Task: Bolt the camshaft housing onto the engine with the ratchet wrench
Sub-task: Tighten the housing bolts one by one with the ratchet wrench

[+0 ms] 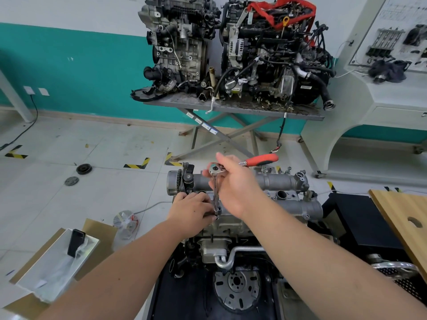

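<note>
The grey aluminium camshaft housing (pixel 284 183) lies across the top of the engine (pixel 231 229) in front of me. A ratchet wrench (pixel 261 160) with a red and black handle stands over its left part, its extension bar (pixel 215 192) and socket (pixel 217 210) pointing down at the housing's near edge. My right hand (pixel 233 183) grips the wrench near its head. My left hand (pixel 191 210) holds the socket end with curled fingers, steadying it on the housing. The bolt under the socket is hidden.
Two other engines (pixel 233 49) sit on a scissor stand (pixel 231 107) by the far wall. A wooden board (pixel 402 222) lies at right. A cardboard box with a phone (pixel 75 242) is at lower left. Two round parts (pixel 83 169) lie on the tiled floor.
</note>
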Tool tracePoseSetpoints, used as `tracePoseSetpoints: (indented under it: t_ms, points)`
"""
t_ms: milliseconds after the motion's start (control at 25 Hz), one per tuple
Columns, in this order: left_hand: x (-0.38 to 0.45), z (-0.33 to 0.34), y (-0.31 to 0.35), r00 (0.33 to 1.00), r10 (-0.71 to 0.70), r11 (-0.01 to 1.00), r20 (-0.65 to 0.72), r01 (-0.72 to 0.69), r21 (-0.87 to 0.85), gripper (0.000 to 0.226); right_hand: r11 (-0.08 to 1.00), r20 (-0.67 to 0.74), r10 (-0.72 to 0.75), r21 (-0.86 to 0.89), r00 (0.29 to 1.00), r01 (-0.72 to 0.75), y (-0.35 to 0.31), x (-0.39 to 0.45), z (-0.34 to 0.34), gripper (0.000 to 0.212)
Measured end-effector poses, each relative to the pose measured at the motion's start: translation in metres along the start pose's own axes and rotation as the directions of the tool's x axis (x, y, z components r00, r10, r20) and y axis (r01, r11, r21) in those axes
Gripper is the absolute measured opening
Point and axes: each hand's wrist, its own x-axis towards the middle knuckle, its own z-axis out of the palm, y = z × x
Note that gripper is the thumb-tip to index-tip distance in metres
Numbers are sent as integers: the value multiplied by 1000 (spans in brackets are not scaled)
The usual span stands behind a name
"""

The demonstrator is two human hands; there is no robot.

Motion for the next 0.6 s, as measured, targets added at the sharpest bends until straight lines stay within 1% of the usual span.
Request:
tracePoseSetpoints:
  t_ms: [40,80,120,160,200,240,280,320,360,400,440,480,520,600]
  points:
    - [0,0,0,1000,-1,1000,-1,1,0,33,991,-35,-76,-109,996,72,5,2,-2,13]
    - [-1,-1,0,1000,0,1000,-3,0,2,33,955,-33,-165,-253,986,152,10,3,-5,13]
    - [-2,0,0,1000,2,1000,-5,-2,4,33,888,6,-262,-389,965,244,16,4,-9,16]
    - [-3,-1,0,1000,8,1000,-12,-8,8,33,798,66,-369,-490,927,352,20,2,-11,20]
    - [-3,-1,0,1000,13,1000,-18,-13,6,32,683,138,-488,-555,862,475,23,1,-12,23]
    - [-4,-1,1,1000,14,1000,-23,-14,-1,29,506,225,-619,-619,753,601,24,1,-16,26]
    - [-4,-2,2,999,10,1000,-30,-11,-10,25,262,355,-710,-669,608,696,26,4,-21,27]
    - [-4,-2,2,999,7,1000,-36,-8,-15,22,-16,504,-730,-688,462,726,26,7,-25,28]
    - [-4,-2,2,999,6,1000,-41,-7,-19,24,-234,617,-700,-674,360,700,25,10,-27,31]
    - [-3,-2,1,999,16,1000,-36,-17,-26,26,-372,683,-660,-660,314,653,22,11,-27,33]
    - [-3,-1,0,999,37,998,-22,-38,-49,28,-447,720,-621,-651,310,614,16,11,-25,33]
    - [-2,-1,0,998,58,994,-7,-58,-89,28,-493,745,-580,-644,331,585,11,10,-22,33]
    - [-2,-2,0,998,68,989,0,-67,-131,27,-515,760,-536,-639,367,571,6,8,-21,33]
    - [-2,-5,2,996,86,982,-33,-90,-163,26,-507,769,-448,-638,456,579,4,4,-20,42]
